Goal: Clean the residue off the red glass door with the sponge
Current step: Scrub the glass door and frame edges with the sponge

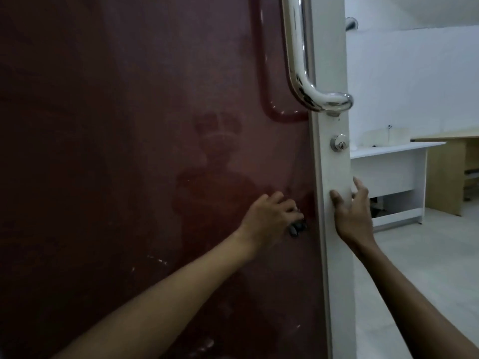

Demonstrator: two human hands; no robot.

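Observation:
The red glass door (129,151) fills the left and middle of the view, with pale smears and white specks of residue (158,261) low on the pane. My left hand (269,216) presses a dark sponge (297,228) against the glass near the frame; only a small part of the sponge shows under my curled fingers. My right hand (352,211) grips the edge of the white door frame (334,164), thumb on the front face, fingers round the edge.
A chrome pull handle (300,60) curves into the frame above a round key lock (340,143). Past the door's edge stand a white desk (394,161) and a wooden desk (451,172) on a pale tiled floor (420,268).

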